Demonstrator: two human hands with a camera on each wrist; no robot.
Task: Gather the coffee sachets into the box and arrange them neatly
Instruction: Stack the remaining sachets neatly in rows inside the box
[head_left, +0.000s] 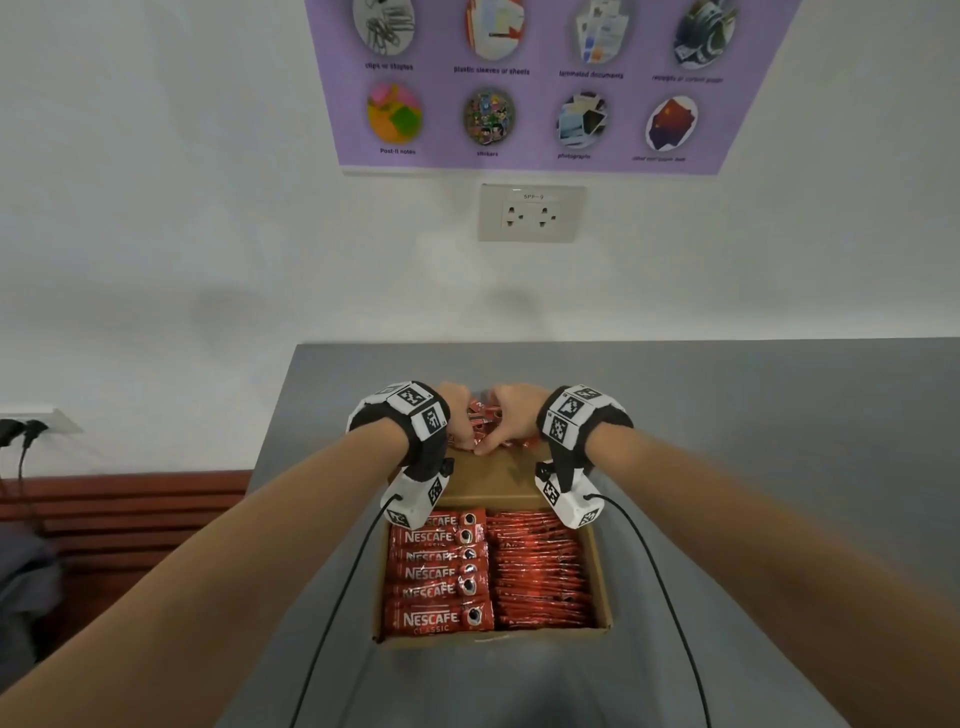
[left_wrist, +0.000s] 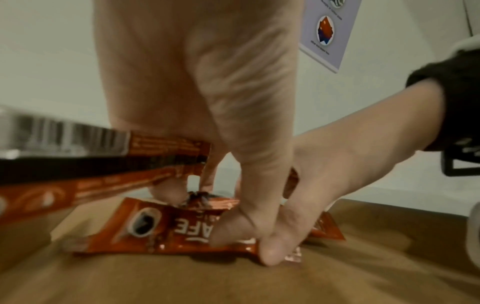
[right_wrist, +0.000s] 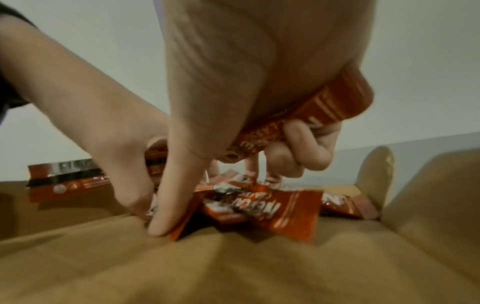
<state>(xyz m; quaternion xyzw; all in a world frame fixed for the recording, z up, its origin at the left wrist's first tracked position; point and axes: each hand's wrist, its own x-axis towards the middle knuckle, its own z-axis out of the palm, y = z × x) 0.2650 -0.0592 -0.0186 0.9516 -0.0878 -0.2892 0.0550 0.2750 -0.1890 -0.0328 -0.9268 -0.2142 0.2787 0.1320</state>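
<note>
Both my hands work at the 12 o'clock end of the cardboard box (head_left: 602, 582), over a loose pile of red sachets (head_left: 480, 421) lying on the open flap and the grey table (head_left: 753, 415).

My left hand (head_left: 457, 410) has its fingers curled around a few sachets held in the palm (left_wrist: 103, 156); these stick out toward 9 o'clock in the left wrist view. Its thumb (left_wrist: 270, 242) presses the edge of a flat sachet (left_wrist: 166, 228) against the flap.

My right hand (head_left: 514, 415) grips one sachet (right_wrist: 306, 115) under its curled fingers, pointing toward 2 o'clock in the right wrist view. Its thumb (right_wrist: 176, 195) pinches the corner of another sachet on the pile (right_wrist: 272, 209). The two thumbs touch, or nearly so; motion blur makes this uncertain.

Inside the box, toward 6 o'clock from my hands, two neat stacks fill the floor: label-up sachets (head_left: 441, 577) at 9 o'clock, edge-on sachets (head_left: 543, 571) at 3 o'clock.
</note>
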